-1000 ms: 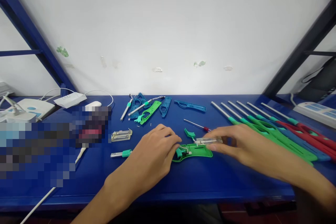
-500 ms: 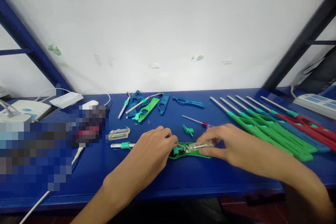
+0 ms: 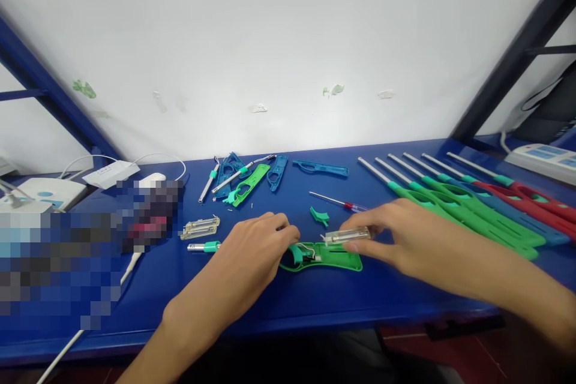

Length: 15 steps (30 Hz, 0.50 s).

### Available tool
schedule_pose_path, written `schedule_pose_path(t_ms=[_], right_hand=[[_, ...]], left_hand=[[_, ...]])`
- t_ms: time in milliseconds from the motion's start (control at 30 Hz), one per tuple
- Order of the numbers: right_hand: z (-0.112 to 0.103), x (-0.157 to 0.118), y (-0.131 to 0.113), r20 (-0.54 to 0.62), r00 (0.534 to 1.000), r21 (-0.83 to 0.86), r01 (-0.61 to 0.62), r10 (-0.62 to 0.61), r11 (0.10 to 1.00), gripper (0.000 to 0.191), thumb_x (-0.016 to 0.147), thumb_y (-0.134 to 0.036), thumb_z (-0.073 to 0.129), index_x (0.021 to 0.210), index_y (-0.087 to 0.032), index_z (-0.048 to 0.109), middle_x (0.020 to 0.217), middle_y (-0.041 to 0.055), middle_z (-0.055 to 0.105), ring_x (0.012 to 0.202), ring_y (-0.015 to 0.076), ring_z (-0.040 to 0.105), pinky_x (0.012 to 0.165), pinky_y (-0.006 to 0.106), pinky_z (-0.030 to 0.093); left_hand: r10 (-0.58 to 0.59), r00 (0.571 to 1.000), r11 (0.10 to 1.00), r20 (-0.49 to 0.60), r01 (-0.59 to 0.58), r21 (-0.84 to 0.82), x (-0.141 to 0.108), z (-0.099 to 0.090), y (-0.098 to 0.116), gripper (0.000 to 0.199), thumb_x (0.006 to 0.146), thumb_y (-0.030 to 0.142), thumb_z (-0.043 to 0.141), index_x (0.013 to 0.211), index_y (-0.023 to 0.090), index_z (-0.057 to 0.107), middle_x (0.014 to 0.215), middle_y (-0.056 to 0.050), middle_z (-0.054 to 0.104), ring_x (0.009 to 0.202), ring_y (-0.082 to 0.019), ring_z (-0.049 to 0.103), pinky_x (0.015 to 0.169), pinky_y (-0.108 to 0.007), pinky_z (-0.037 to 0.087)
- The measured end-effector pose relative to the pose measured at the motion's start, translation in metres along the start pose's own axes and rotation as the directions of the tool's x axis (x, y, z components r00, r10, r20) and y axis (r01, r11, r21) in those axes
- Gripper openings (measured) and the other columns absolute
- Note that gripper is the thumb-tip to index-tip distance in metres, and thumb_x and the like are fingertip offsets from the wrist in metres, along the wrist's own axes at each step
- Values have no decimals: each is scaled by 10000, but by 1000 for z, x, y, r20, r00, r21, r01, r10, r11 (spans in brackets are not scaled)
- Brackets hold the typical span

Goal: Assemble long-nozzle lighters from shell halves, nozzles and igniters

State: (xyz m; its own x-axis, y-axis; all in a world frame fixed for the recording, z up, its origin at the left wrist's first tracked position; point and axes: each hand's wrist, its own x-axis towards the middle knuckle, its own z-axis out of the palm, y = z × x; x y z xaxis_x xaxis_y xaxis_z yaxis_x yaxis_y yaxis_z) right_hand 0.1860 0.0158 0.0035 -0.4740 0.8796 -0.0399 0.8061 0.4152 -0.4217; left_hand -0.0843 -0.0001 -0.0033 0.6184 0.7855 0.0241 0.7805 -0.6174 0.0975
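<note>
My left hand (image 3: 263,249) is closed over the front part of an opened long-nosed lighter, whose metal tube (image 3: 200,247) sticks out to the left. To the right of that hand shows the lighter's green half shell (image 3: 339,258), with a teal trigger (image 3: 296,254) and a wire inside. My right hand (image 3: 382,234) pinches a clear fuel tank (image 3: 346,236) between thumb and fingers, just above the shell. Behind the hands lie a loose teal trigger (image 3: 319,216) and a screwdriver with a red and clear handle (image 3: 348,206).
Two clear fuel tanks (image 3: 200,227) lie left of my left hand. Blue shell halves (image 3: 321,168), a green shell half (image 3: 252,185) and metal tubes (image 3: 238,177) lie farther back. Several whole lighters (image 3: 468,207) are lined up at right. A white cable (image 3: 81,331) runs down the left side.
My right hand has lifted the fuel tank up out of the green shell, baring the shell's right end. My left hand stays on the lighter. The view has shifted slightly.
</note>
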Motion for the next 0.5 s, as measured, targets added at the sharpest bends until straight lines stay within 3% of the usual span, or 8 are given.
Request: schedule_pose_path(t_ms=[167, 367, 500], right_hand=[[-1, 0, -4, 22, 1000, 35, 8, -9, 999, 225, 983, -484, 635, 1113, -390, 794, 1119, -79, 803, 1036, 195, 733, 835, 301, 550], [1, 0, -3, -8, 1000, 37, 15, -14, 999, 233, 980, -473, 641, 1132, -381, 792, 1126, -64, 805, 1025, 209, 738, 884, 328, 544], [3, 2, 2, -20, 999, 44, 34, -33, 998, 241, 984, -495, 628, 1131, -392, 788, 1108, -64, 805, 998, 206, 734, 865, 323, 532]], left_hand=[[65, 997, 995, 37, -67, 71, 3, -8, 1, 312, 976, -50, 458, 1015, 213, 622, 1046, -13, 613, 895, -212, 585, 722, -360, 371], [140, 990, 983, 29, -142, 113, 10, -13, 0, 273, 970, -20, 510, 1030, 225, 617, 1051, -4, 619, 866, -200, 600, 685, -349, 345], [184, 973, 966, 139, -206, 158, 21, -22, -1, 258, 967, -10, 508, 996, 204, 649, 969, -10, 634, 821, -195, 628, 646, -334, 348]])
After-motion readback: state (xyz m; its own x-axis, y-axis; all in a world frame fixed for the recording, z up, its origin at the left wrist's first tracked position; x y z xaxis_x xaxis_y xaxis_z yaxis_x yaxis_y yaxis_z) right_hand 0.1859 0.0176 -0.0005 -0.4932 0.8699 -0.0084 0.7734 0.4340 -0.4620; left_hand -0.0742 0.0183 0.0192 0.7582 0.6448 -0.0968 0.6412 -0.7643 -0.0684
